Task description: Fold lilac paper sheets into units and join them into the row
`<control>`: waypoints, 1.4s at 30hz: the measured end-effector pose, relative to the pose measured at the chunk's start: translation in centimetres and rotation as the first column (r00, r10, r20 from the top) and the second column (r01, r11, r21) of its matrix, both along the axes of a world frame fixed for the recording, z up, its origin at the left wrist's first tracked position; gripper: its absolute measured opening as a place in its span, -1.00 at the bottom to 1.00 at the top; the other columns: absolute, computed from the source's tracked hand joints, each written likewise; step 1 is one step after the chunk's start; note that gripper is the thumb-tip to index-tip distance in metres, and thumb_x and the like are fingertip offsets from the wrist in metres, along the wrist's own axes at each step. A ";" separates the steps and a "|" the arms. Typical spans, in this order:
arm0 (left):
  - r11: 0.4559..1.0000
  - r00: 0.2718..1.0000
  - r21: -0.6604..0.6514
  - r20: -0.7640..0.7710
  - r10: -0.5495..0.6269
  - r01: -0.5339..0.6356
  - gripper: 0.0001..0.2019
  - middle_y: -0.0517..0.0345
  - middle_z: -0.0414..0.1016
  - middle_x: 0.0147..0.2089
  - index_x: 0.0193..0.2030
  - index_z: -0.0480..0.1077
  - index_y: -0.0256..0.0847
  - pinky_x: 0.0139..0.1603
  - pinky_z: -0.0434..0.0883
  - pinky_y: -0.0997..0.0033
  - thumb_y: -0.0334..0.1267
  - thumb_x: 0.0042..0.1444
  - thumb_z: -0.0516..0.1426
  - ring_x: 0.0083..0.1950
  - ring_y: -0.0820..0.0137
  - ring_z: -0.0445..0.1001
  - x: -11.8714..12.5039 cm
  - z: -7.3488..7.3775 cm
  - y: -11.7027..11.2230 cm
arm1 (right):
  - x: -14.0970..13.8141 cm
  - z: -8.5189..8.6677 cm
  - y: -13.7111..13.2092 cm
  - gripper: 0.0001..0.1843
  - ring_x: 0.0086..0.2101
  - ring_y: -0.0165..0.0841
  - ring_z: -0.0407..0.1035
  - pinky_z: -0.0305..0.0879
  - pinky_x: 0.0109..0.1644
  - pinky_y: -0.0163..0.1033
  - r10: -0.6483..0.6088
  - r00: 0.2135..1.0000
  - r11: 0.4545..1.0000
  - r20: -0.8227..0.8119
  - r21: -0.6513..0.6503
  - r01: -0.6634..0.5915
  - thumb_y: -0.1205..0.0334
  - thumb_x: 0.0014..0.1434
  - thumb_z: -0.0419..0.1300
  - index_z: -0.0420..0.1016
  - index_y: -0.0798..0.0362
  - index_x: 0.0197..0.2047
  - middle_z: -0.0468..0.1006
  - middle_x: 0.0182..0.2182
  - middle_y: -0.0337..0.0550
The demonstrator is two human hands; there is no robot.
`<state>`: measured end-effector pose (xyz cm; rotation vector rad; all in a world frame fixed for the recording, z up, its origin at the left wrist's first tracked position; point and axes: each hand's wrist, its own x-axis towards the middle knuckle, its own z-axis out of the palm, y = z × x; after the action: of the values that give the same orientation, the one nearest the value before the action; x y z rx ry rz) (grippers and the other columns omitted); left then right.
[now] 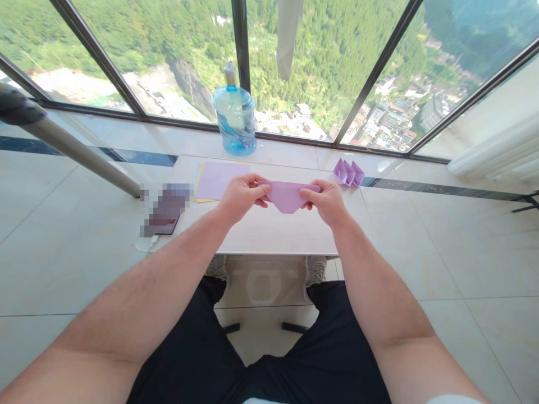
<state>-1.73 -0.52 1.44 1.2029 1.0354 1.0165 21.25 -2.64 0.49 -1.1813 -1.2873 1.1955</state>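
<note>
A folded piece of purple paper (287,197) is stretched between my two hands, above the low white table (278,235). Its top edge runs straight across, and its sides slant in to a short flat bottom edge. My left hand (248,191) pinches the left corner between thumb and fingers. At the right corner, my right hand (324,199) grips the paper the same way, thumb on the near face. Behind my left hand lies a stack of coloured paper sheets (221,178), purple on top with yellow and blue edges showing.
Folded purple paper shapes (348,172) stand at the table's far right corner. A phone (166,210), partly pixelated, with a white cable lies on the left. A blue water jug (234,120) stands by the window. A grey pole (92,151) slants in from the left.
</note>
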 end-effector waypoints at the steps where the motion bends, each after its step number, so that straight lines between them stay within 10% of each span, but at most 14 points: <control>1: 1.000 1.000 0.013 -0.001 -0.009 0.009 -0.73 0.11 0.57 -0.47 -0.31 0.49 -0.30 -0.50 0.47 0.47 -0.20 -0.11 0.35 -0.42 0.32 0.60 0.0 0.1 -0.1 | 0.0 0.0 0.0 -0.64 -0.64 -0.45 0.36 0.18 -0.60 -0.37 -0.016 1.000 1.000 0.003 -0.002 0.016 0.02 -0.07 0.47 0.45 0.08 -0.49 0.50 -0.67 -0.25; 10: 0.998 0.999 0.063 -0.044 -0.004 0.007 -0.80 0.14 0.50 -0.58 -0.42 0.37 -0.26 -0.58 0.34 0.53 -0.27 -0.12 0.31 -0.49 0.33 0.57 0.2 0.2 0.0 | 0.0 -0.1 0.3 -0.66 -0.59 -0.44 0.41 0.20 -0.60 -0.39 -0.065 0.981 0.998 -0.181 -0.002 0.066 0.09 -0.11 0.49 0.43 0.04 -0.46 0.49 -0.63 -0.31; 21: 0.995 0.981 0.085 -0.191 -0.030 0.047 -0.77 0.23 0.45 -0.62 -0.46 0.40 -0.27 -0.63 0.28 0.56 -0.23 -0.12 0.36 -0.62 0.51 0.37 0.6 0.6 -0.5 | -0.5 -0.1 -0.1 -0.64 -0.65 -0.48 0.29 0.18 -0.63 -0.36 0.016 0.998 0.998 0.067 -0.065 -0.012 0.00 -0.14 0.49 0.55 0.11 -0.48 0.48 -0.65 -0.25; 34: 0.999 0.999 0.014 -0.003 -0.041 0.041 -0.77 0.17 0.46 -0.52 -0.39 0.46 -0.30 -0.59 0.45 0.48 -0.24 -0.15 0.35 -0.54 0.46 0.45 0.2 -0.1 0.0 | 0.5 -0.1 -0.2 -0.63 -0.56 -0.36 0.47 0.32 -0.56 -0.34 0.078 0.995 0.995 -0.058 -0.056 -0.081 -0.01 -0.06 0.47 0.66 0.13 -0.30 0.58 -0.60 -0.17; 42: 0.999 0.999 0.002 0.008 0.033 -0.033 -0.76 0.16 0.49 -0.49 -0.38 0.45 -0.31 -0.58 0.46 0.48 -0.25 -0.16 0.34 -0.53 0.47 0.45 0.3 -0.1 0.1 | 0.3 -0.3 0.0 -0.62 -0.55 -0.42 0.43 0.29 -0.55 -0.36 -0.091 0.979 0.994 -0.184 -0.073 0.079 -0.08 -0.09 0.48 0.60 0.08 -0.44 0.55 -0.60 -0.19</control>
<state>-1.43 -0.43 1.31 1.1859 1.0510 1.0477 21.52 -2.62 0.22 -1.1301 -1.0539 1.2625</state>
